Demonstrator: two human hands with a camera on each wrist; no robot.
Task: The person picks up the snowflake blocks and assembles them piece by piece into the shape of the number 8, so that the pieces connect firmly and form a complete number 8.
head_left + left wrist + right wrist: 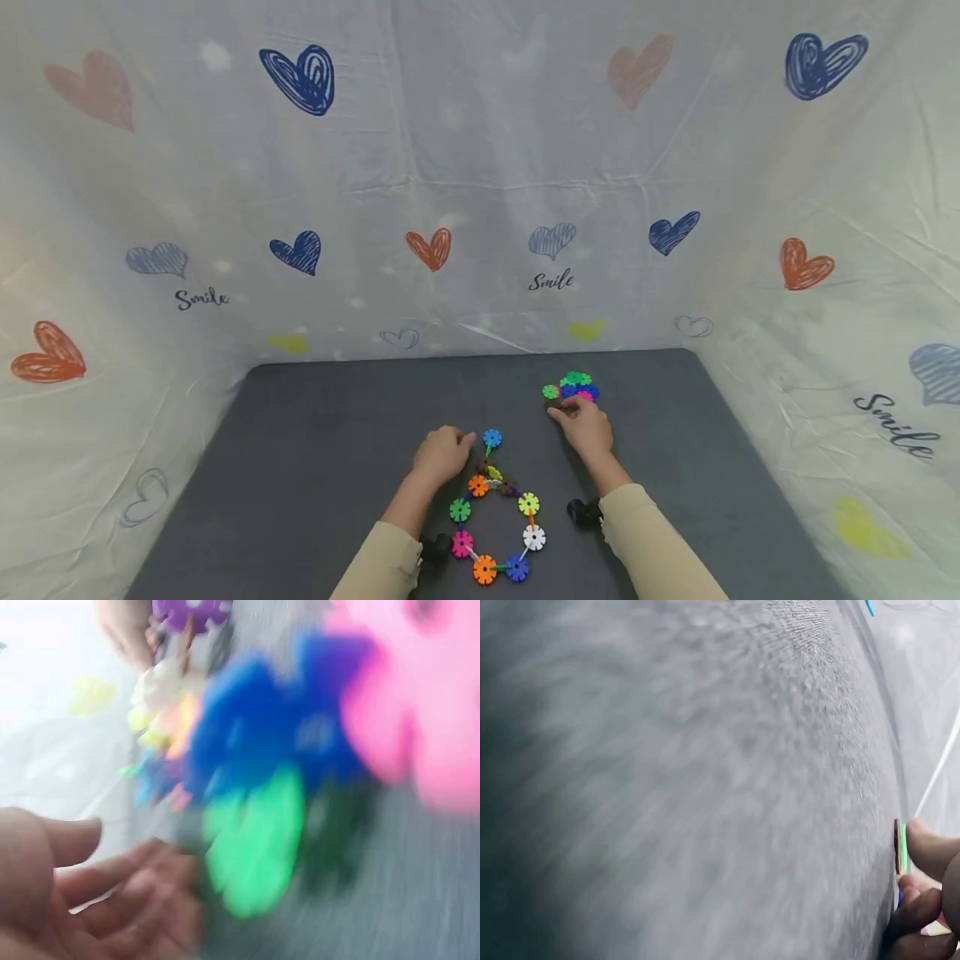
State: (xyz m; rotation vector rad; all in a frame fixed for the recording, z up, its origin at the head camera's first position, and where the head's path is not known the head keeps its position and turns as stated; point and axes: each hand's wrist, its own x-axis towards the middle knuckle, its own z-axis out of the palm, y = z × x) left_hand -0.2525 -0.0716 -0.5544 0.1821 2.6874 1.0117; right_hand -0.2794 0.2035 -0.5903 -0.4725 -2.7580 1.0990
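Your left hand [443, 456] is at the near-left of the tail on a ring of notched discs [460, 510], just beside the light-blue disc [492, 438] at the tail's far end. That grip holds nothing: the left wrist view shows a gap between the thumb and the loosely bent fingers. Your right hand [587, 428] reaches to the near edge of a small pile of discs [575, 379], its thumb and fingers at a brown disc [553, 404]. The right wrist view shows this disc edge-on by the thumb and fingertips, but you cannot tell from it whether the grip is pinching the disc or only touching it.

The ring lies on the dark grey bench [315, 483], between your forearms. Around it you see orange, green, pink, blue, white and yellow discs, joined by others set edge-on. The tail rises from the ring's far side, through a brown and a yellow-green disc, to the light-blue one. The pile sits well apart from the ring, toward the far edge and to the right, with green, blue and pink discs in it. Blur in the left wrist view hides the finer joints.

Your beige sleeves [660, 546] reach in from the near side, with a black device [583, 513] at the right wrist. Behind the bench hangs a pale sheet [480, 108] printed with hearts and the word "Smile".
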